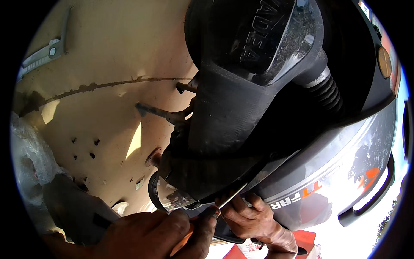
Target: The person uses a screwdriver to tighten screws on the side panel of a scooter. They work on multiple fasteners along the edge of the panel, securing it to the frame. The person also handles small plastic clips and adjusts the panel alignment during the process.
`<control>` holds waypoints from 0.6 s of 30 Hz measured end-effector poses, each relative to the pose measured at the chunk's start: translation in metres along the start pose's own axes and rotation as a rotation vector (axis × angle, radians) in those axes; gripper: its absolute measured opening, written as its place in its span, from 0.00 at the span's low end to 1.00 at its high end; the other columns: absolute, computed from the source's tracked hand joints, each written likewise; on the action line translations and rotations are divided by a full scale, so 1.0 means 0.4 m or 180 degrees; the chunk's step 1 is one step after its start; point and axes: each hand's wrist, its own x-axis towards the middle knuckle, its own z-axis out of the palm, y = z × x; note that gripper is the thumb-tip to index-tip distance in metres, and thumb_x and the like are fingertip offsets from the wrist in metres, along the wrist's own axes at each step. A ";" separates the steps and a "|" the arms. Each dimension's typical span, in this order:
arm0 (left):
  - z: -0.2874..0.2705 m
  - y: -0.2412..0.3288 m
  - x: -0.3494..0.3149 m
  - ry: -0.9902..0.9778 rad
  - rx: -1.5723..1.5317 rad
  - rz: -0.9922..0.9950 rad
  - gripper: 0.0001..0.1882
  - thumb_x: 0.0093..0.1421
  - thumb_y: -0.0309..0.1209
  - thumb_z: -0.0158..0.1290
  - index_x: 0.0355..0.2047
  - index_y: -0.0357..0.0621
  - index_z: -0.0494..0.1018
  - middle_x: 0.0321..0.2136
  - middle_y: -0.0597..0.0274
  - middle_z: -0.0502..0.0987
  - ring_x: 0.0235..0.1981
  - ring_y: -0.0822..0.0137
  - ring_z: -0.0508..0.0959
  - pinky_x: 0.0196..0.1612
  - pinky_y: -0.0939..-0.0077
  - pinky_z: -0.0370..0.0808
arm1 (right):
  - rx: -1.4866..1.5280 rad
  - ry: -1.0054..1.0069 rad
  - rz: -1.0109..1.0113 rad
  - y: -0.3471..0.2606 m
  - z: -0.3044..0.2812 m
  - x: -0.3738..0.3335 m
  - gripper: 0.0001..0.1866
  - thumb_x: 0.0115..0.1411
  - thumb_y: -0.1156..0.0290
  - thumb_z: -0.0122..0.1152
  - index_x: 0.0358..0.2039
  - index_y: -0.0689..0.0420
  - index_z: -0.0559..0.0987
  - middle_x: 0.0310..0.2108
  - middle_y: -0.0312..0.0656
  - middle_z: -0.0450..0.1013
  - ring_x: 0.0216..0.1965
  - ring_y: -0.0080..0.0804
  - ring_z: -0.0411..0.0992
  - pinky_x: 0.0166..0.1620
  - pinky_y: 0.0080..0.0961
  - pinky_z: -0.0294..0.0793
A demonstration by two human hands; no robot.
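The background is a tan surface with a long dark crack and some small dark spots (I cannot tell if it is a floor or a wall). Near its upper-left rim there is a grey metal tool, and lower at the left side lies crumpled clear plastic. Two patches of sunlight fall on this surface.

A dark vehicle fills the middle and the right of the view. It has a glossy grey panel with orange and white lettering, a ribbed black hose, a round amber reflector and a black grab handle at the right.

At the lower middle, the left hand closes its fingers around the orange handle of a screwdriver. The thin metal shaft points up and to the right, and its far end is at the edge of the grey panel, beside the dark part. The right hand is just beside the shaft, under the same edge, with its fingers bent; I cannot tell whether they grip the shaft or the panel. Below this hand, a red and white bag is partly visible.
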 end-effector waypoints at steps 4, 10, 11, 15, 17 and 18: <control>0.018 -0.048 0.003 -0.0166 0.0492 0.0659 0.25 0.54 0.32 0.73 0.48 0.37 0.75 0.35 0.46 0.79 0.31 0.58 0.83 0.27 0.69 0.79 | -0.0100 0.0070 0.0013 -0.004 -0.002 -0.004 0.19 0.45 0.58 0.63 0.37 0.49 0.89 0.51 0.30 0.76 0.62 0.28 0.69 0.54 0.29 0.63; 0.027 -0.020 0.019 0.0210 -0.1082 -0.0272 0.19 0.60 0.24 0.63 0.50 0.31 0.73 0.35 0.47 0.81 0.32 0.58 0.85 0.34 0.72 0.82 | -0.0090 0.0076 0.0119 -0.023 0.001 -0.007 0.18 0.46 0.63 0.67 0.38 0.52 0.89 0.50 0.31 0.76 0.59 0.30 0.70 0.54 0.29 0.65; 0.019 -0.017 0.020 0.0005 -0.1171 -0.0674 0.19 0.60 0.25 0.63 0.49 0.30 0.72 0.34 0.46 0.81 0.30 0.58 0.84 0.33 0.72 0.82 | 0.0026 0.0010 0.0240 -0.029 -0.004 -0.007 0.20 0.45 0.66 0.71 0.41 0.53 0.90 0.51 0.30 0.76 0.59 0.29 0.71 0.54 0.30 0.66; 0.038 0.009 0.010 -0.0059 -0.0082 -0.0382 0.14 0.59 0.25 0.65 0.42 0.32 0.75 0.29 0.45 0.80 0.26 0.59 0.82 0.31 0.72 0.80 | -0.0178 0.0386 0.0119 -0.021 0.028 -0.010 0.13 0.43 0.63 0.64 0.30 0.52 0.89 0.48 0.34 0.75 0.58 0.33 0.71 0.51 0.32 0.67; 0.040 -0.003 0.015 -0.0122 0.2033 0.1410 0.11 0.57 0.24 0.67 0.37 0.35 0.76 0.28 0.46 0.79 0.27 0.62 0.83 0.30 0.72 0.80 | -0.0102 0.0444 0.0160 -0.024 0.026 -0.005 0.13 0.43 0.64 0.64 0.30 0.53 0.88 0.48 0.34 0.75 0.58 0.34 0.72 0.50 0.32 0.67; 0.037 -0.003 0.007 -0.0244 0.2142 0.1481 0.11 0.56 0.27 0.69 0.36 0.37 0.79 0.32 0.48 0.79 0.29 0.62 0.83 0.30 0.71 0.80 | -0.0074 0.0471 0.0175 -0.024 0.025 -0.003 0.13 0.43 0.64 0.64 0.30 0.53 0.88 0.48 0.34 0.75 0.57 0.34 0.72 0.49 0.32 0.67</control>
